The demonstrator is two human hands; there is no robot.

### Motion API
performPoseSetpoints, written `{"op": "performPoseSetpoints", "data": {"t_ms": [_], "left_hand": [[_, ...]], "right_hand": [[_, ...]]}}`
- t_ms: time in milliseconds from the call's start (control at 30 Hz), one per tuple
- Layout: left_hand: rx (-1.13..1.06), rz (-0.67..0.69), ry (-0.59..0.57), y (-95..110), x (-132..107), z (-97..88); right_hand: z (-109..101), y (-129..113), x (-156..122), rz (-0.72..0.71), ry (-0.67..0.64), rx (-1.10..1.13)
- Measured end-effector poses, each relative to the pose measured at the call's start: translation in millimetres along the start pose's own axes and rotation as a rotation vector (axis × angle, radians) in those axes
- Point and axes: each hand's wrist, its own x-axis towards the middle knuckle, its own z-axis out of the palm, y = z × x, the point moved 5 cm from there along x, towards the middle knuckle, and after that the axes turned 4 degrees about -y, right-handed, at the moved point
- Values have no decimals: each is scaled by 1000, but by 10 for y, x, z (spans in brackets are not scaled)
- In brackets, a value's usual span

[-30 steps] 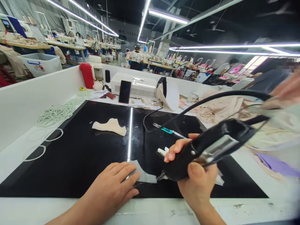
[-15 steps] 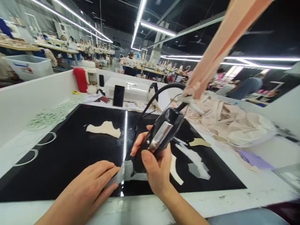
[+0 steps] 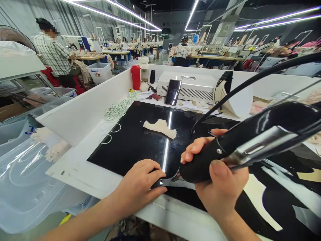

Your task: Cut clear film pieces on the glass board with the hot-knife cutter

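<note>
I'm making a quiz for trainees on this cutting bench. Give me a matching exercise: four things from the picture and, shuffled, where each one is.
Things:
1. black corded tool
2. phone
3. red bottle
4. cream fabric piece

Places:
A. leaning against the white box at the back
B. lying alone on the black mat
C. gripped in the right hand
D. standing in the far corner by the white wall

Pairs: 1-C, 2-A, 3-D, 4-B
</note>
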Motion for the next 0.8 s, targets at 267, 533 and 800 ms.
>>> {"op": "performPoseSetpoints", "data": {"t_ms": [267, 533, 800], "left_hand": [[-156, -36, 25, -30, 7, -39], [-227, -52, 84, -33, 8, -70], [-209, -38, 95, -40, 9, -50]], "right_hand": [[141, 66, -44, 27, -31, 56], [142, 101, -50, 18, -35, 36], [133, 57, -82, 48, -40, 52]]}}
